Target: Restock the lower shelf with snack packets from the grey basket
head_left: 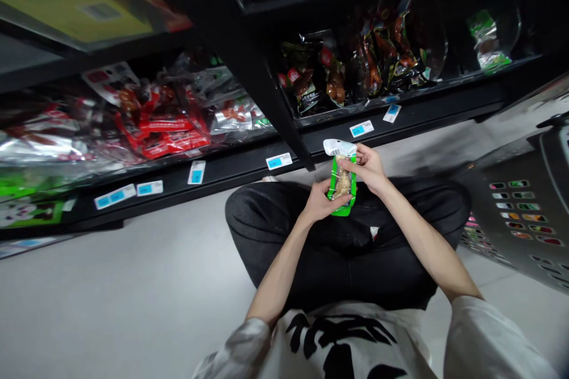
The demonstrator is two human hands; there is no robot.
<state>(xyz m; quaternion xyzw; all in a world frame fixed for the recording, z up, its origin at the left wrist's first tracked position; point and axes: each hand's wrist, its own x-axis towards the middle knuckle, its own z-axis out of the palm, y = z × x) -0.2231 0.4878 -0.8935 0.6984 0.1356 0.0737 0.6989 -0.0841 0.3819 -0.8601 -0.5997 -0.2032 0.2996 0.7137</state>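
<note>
Both hands hold one green snack packet (342, 180) above my crossed legs. It has a clear middle with a pale brown piece of food inside and a white top flap. My left hand (320, 200) grips its lower left side, thumb across the front. At the upper right, my right hand (368, 167) pinches the packet, with its thumb on the clear part. Some fingers of both hands are hidden behind the packet. Just beyond it runs the black shelf edge, with a price tag (361, 128) on it.
Clear bins on the shelf hold red snack packets (164, 124), dark packets of brown meat (386, 50) and a green-and-clear packet (488, 41). More price tags (114, 196) line the left edge. A grey perforated basket (524, 189) stands close on my right. Pale floor (155, 296) lies to the left.
</note>
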